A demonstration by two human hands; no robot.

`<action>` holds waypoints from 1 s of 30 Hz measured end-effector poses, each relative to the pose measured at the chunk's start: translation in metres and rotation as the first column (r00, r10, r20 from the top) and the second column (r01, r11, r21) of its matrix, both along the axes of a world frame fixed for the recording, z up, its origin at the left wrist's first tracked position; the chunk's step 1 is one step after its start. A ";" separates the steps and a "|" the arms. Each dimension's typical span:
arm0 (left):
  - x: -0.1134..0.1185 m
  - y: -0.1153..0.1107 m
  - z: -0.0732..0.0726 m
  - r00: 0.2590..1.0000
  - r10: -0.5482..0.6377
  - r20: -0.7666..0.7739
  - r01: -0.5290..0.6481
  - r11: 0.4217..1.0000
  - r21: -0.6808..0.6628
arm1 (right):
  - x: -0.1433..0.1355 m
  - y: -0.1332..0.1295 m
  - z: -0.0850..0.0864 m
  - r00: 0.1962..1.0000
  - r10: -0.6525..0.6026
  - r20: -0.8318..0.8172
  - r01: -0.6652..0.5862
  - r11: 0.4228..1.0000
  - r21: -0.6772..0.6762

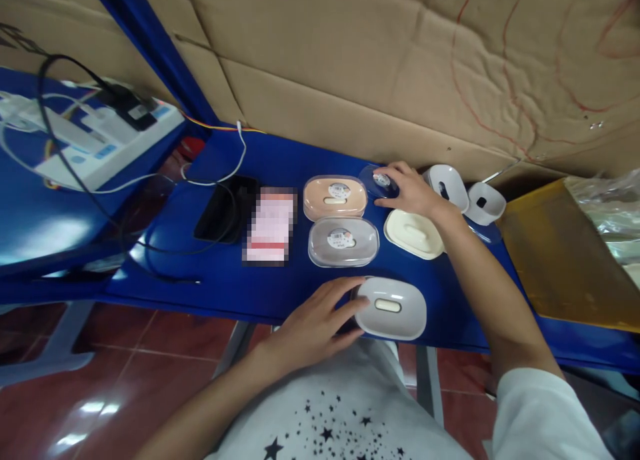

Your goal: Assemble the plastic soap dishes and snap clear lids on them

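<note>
My left hand (327, 317) grips the left rim of a grey oval soap dish (410, 317) at the table's front edge, fingers over the rim. A cream insert sits in the slot in the dish's middle. Farther back, my right hand (410, 192) has its thumb and fingers around a clear lid (373, 175) with a round label. Left of that lid lies a peach dish (313, 197) under a clear labelled lid, and nearer me a grey lidded dish (327, 253). A cream oval piece (413, 233) with a raised middle lies below my right wrist.
Two whitish containers (450, 183) with dark slots stand at the back right, beside a brown cardboard box (565, 260) and clear plastic wrap. On the left are a black phone (213, 213), a blurred-out screen (271, 227), cables and a white power strip (93, 163). Cardboard (345, 53) lines the back.
</note>
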State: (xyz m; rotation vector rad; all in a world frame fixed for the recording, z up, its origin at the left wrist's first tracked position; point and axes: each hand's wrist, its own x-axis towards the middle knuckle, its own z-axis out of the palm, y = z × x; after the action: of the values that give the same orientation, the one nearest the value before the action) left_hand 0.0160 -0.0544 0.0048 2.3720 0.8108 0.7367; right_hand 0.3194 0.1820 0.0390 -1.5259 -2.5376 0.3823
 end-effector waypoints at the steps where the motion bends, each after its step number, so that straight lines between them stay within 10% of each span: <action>1: 0.000 0.000 0.000 1.000 -0.001 0.003 0.001 1.000 0.000 | -0.002 0.000 -0.001 1.000 0.002 -0.017 -0.002 1.000 -0.004; 7: -0.002 -0.001 -0.006 1.000 0.004 0.002 -0.004 1.000 0.007 | -0.006 -0.019 0.021 0.998 -0.056 -0.035 0.060 0.990 0.128; 12: -0.002 -0.002 -0.006 1.000 0.018 -0.023 -0.019 1.000 -0.019 | 0.004 -0.119 0.050 0.980 -0.145 -0.138 0.188 0.902 0.389; 20: 0.002 -0.001 -0.007 0.997 0.067 -0.045 -0.071 0.991 -0.110 | 0.006 -0.286 0.002 0.965 -0.042 -0.258 0.076 0.989 0.125; 30: 0.003 0.001 -0.005 0.996 0.064 -0.065 -0.070 0.993 -0.091 | -0.020 -0.281 -0.009 0.985 0.078 -0.155 -0.036 0.967 0.254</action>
State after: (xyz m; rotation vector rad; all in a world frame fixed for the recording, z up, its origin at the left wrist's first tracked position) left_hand 0.0185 -0.0536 -0.0003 2.3043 0.9341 0.6401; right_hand 0.2995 -0.0985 0.0296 -1.2779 -2.3998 0.1770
